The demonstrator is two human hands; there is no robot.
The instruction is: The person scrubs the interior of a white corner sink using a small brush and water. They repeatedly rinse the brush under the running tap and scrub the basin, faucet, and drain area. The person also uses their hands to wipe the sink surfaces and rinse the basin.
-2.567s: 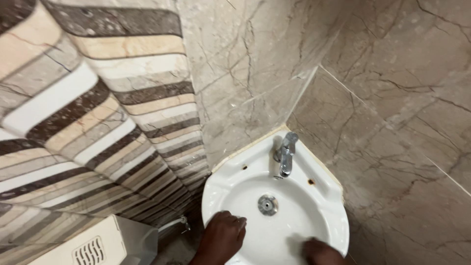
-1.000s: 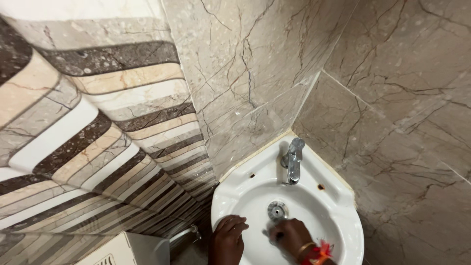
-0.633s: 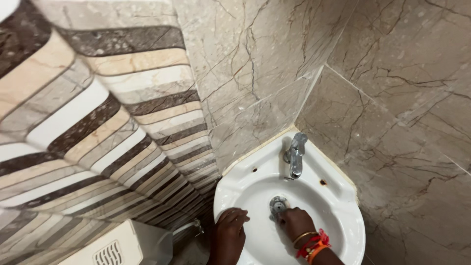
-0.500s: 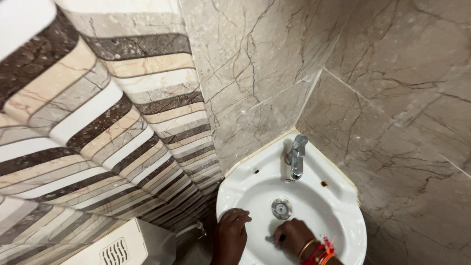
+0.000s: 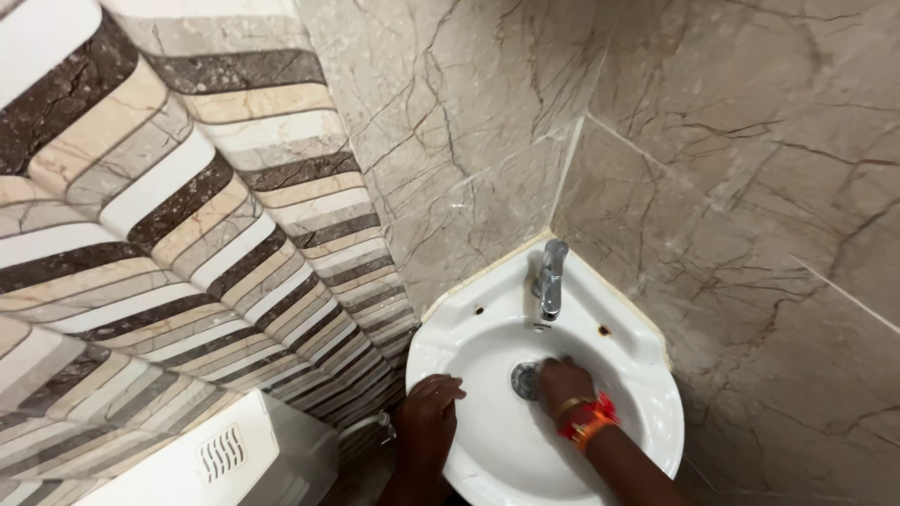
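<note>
The white ceramic corner washbasin [image 5: 487,347] sits wedged where the two marble-look walls meet, and everything here is placed from it. Half a second ago the right hand [image 5: 562,382] lay lower in the bowl, clear of the round metal drain [image 5: 525,379]; now it has slid up the bowl until it presses beside the drain, at its right edge, directly below the tap. That shift means the rubbing of the bowl's inside has reached its centre. The fingers are bunched and curled downward against the glaze; whether they hold a cloth or sponge I cannot tell. A red and orange thread band [image 5: 587,422] circles that wrist.

The left hand [image 5: 429,405] has stayed on the basin's front-left rim, fingers bent over the edge and gripping it.

The basin is glossy and smooth, with a rounded front and a pointed back. On its back ledge stands a short chrome pillar tap [image 5: 550,277], with small rusty-brown spots [image 5: 604,330] on the ledge to either side.

Behind and right of the basin run polished beige marble-veined tiles [image 5: 731,187]. Left of it, the wall carries slanted stripe tiles in brown, cream and white [image 5: 169,234]. Below and left of the basin stands a white plastic box with a vent grille [image 5: 225,453].
</note>
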